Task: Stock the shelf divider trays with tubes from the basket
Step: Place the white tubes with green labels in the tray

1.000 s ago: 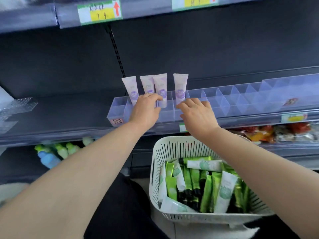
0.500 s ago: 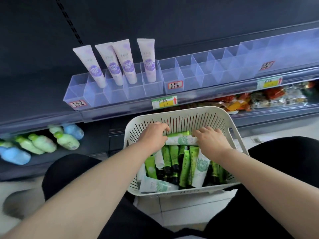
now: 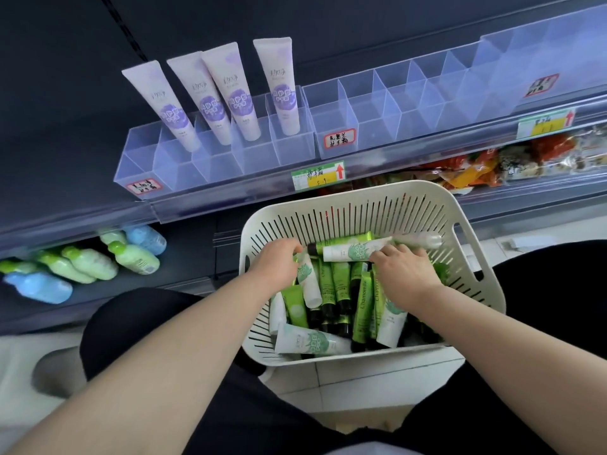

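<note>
**Tubes (image 3: 338,290) lying heaped in the basket (image 3: 328,198), both hands reaching in**

The right hand (image 3: 405,274) is curling its fingers over a white tube (image 3: 348,252) that is lying crosswise on top of the heap. The left hand (image 3: 279,262) is reaching in at the heap's left edge, fingers bent downward (whether they are pinching anything, I cannot tell). The basket is sitting between the person's dark-clothed legs. Above it, clear divider trays (image 3: 210,165) are lining the shelf, and four purple tubes (image 3: 210,103) are standing tilted in the left tray's cells. Green and blue bottles (image 3: 88,261) are lying on the lower shelf.
</note>
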A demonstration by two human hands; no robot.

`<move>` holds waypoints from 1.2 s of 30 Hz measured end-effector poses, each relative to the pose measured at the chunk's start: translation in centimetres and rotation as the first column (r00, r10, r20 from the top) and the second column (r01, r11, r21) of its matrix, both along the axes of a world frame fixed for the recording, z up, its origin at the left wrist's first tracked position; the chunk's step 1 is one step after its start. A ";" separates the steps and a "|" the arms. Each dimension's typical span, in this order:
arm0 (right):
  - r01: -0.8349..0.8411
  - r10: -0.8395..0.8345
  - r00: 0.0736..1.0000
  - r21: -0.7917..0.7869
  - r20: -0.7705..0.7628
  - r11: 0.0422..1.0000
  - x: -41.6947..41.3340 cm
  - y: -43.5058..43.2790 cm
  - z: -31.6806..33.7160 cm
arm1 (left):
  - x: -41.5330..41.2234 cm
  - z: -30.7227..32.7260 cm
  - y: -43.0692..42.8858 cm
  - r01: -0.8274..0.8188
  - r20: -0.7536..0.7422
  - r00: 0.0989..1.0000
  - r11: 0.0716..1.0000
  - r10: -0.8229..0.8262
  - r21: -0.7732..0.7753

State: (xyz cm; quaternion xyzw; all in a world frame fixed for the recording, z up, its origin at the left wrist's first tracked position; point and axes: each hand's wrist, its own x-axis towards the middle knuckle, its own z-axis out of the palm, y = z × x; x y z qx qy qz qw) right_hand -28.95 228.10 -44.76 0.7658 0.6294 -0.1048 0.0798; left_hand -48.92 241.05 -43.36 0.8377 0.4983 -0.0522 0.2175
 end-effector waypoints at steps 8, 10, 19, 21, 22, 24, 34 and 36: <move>0.206 -0.215 0.974 -0.116 -0.072 0.972 1.2 -1.3 0.5 | 1.3 -1.5 -1.9 0.195 -0.174 0.958 0.961 -0.230 -0.197; 0.327 -0.352 0.872 -0.129 -0.340 0.936 1.6 -0.9 1.1 | 1.5 -1.7 -2.3 0.218 -0.190 0.947 0.954 -0.257 -0.208; 0.211 -0.240 0.753 -0.121 -0.613 0.970 -0.3 0.2 3.2 | 1.0 -1.0 -2.8 0.253 -0.369 0.865 0.930 -0.340 -0.266; 0.179 -0.193 0.755 -0.086 -0.627 0.980 -0.6 0.4 3.8 | 0.7 -0.8 -3.2 0.275 -0.421 0.827 0.921 -0.373 -0.275; 0.160 -0.161 0.756 -0.059 -0.634 0.985 -0.8 0.4 4.1 | 0.5 -0.8 -3.3 0.289 -0.448 0.804 0.916 -0.390 -0.278; 0.129 -0.099 0.758 -0.002 -0.645 0.992 -1.2 0.6 4.8 | 0.5 -0.6 -3.9 0.329 -0.524 0.726 0.894 -0.446 -0.304; 0.127 -0.023 0.746 0.108 -0.665 0.986 -1.4 0.7 6.2 | 1.4 -0.6 -6.0 0.405 -0.675 0.459 0.813 -0.577 -0.419; 0.113 -0.019 0.754 0.100 -0.656 0.989 -1.5 0.7 6.1 | 1.3 -0.5 -6.2 0.382 -0.657 0.487 0.817 -0.575 -0.432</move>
